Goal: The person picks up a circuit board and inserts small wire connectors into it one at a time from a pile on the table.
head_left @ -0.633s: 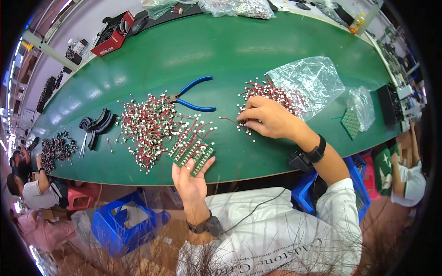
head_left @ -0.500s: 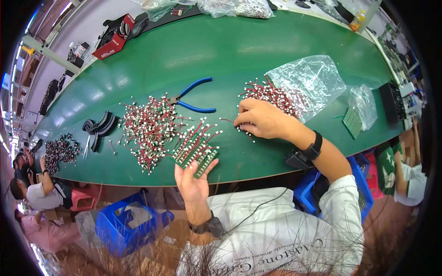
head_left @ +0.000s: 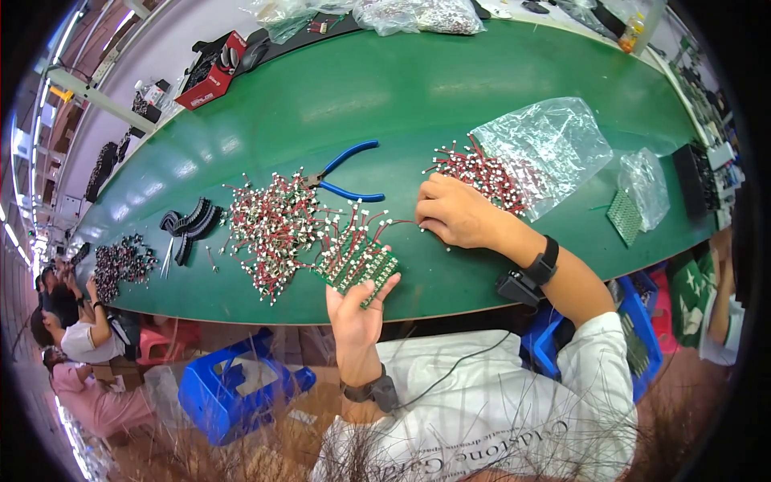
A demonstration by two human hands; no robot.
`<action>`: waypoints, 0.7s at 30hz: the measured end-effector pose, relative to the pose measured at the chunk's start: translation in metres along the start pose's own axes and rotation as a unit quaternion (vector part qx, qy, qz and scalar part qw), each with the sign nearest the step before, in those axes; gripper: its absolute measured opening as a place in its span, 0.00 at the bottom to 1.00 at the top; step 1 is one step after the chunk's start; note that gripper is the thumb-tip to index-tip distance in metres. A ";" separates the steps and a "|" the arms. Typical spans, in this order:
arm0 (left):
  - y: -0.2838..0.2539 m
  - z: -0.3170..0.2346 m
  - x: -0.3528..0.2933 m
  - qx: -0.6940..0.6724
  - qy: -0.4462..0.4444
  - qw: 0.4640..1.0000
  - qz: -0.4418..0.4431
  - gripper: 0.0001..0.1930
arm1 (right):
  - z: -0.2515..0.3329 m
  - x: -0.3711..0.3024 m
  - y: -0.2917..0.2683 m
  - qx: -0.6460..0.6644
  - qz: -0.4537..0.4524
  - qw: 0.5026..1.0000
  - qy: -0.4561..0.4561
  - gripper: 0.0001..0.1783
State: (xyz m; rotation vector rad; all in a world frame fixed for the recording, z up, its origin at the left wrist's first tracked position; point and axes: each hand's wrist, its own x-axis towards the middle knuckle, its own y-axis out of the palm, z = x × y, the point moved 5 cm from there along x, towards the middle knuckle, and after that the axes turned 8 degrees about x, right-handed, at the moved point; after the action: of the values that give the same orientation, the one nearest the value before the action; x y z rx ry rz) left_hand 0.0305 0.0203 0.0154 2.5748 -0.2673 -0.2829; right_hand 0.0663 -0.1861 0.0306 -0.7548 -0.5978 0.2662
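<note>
My left hand grips the near edge of a green circuit board panel, tilted above the table edge. Several red wires with white connectors stand up from the panel's far side. To its right, my right hand pinches a short red wire that points left towards the panel; its fingertips are partly hidden. Just beyond the right hand lies a pile of red wires with white connectors, spilling from a clear plastic bag. A larger pile of small boards with red wires lies left of the panel.
Blue-handled pliers lie behind the panel. Further left are black strips, tweezers and a dark pile of parts. A green board lies at right. Blue crates stand below the table. Other people sit far left.
The view has shifted a little. My left hand has brought the panel slightly rightwards, closer to the wire in my right hand. The right hand keeps its pinch.
</note>
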 end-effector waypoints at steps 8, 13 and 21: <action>0.008 0.011 0.004 -0.009 -0.021 0.999 -0.029 0.20 | 0.014 0.003 -0.031 0.070 -0.139 0.988 -0.003 0.06; 0.015 0.014 0.011 -0.034 -0.012 0.999 -0.024 0.19 | 0.010 -0.001 -0.029 0.148 -0.148 0.977 0.042 0.03; 0.026 0.011 0.021 -0.018 0.029 0.998 -0.052 0.18 | 0.012 -0.011 -0.023 0.395 -0.118 0.894 0.178 0.05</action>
State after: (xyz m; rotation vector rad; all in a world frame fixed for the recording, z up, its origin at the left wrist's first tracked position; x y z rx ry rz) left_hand 0.0444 -0.0122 0.0167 2.5612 -0.1061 -0.2474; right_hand 0.0504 -0.1999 0.0492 0.0682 -0.1851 0.1197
